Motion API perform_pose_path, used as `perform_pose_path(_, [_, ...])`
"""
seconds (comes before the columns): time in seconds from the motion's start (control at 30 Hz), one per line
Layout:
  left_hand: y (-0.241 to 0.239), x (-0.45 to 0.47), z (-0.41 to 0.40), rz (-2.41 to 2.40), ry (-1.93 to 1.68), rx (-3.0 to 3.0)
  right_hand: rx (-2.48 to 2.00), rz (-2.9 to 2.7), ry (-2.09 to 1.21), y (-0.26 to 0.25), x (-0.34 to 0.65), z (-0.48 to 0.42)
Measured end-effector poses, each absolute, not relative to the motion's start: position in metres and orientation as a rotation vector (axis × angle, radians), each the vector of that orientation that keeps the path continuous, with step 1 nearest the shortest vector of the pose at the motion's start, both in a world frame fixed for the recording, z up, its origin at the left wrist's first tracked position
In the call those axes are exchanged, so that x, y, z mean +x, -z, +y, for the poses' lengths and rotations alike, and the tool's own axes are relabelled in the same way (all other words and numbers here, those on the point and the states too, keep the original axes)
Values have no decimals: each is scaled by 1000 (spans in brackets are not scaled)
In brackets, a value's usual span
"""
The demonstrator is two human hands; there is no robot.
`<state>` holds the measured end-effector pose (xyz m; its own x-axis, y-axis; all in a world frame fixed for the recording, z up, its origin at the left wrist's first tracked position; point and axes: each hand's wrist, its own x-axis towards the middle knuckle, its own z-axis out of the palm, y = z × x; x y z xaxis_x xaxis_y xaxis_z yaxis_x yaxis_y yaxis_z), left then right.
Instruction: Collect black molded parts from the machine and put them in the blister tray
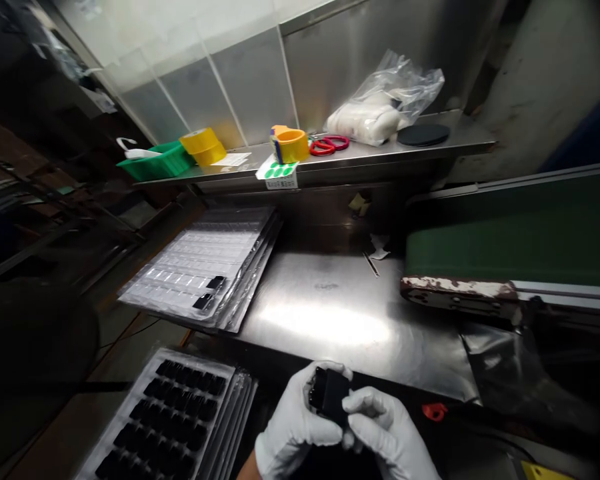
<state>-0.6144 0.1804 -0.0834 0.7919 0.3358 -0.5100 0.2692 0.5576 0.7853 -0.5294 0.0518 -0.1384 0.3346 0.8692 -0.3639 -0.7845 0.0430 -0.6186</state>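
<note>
A small black part [330,395] is gripped between both gloved hands — left hand [293,427], right hand [387,433] — apparently being inspected. A steady pinch is called for before it is set in a tray [130,427].

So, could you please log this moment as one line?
left hand: holds black part | right hand: same part | near: filled tray

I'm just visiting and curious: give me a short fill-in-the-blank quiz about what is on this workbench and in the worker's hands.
1. Both hands, the left hand and the right hand, wear white ____.
2. Together they hold a small ____-coloured part.
3. The scissors on the shelf have ____ handles.
4. The tray at lower left is nearly ____ of black parts.

Missing words: gloves; black; red; full
</note>
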Motion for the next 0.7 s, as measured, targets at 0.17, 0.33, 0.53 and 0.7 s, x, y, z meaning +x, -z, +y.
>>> perform_pose_path(0.17, [87, -612, 186, 612, -67, 865, -1263, 289, -1149, 257, -519, 13])
perform_pose_path(0.33, [102, -603, 180, 583, 15, 514, -1520, 847, -695, 382, -485, -24])
perform_pose_path(0.53, [107, -607, 170, 538, 69, 260, -1742, 722, -535, 394, -487, -20])
perform_pose_path(0.7, [97, -605, 179, 504, 48, 833, -1855, 260, -661, 332, -506, -61])
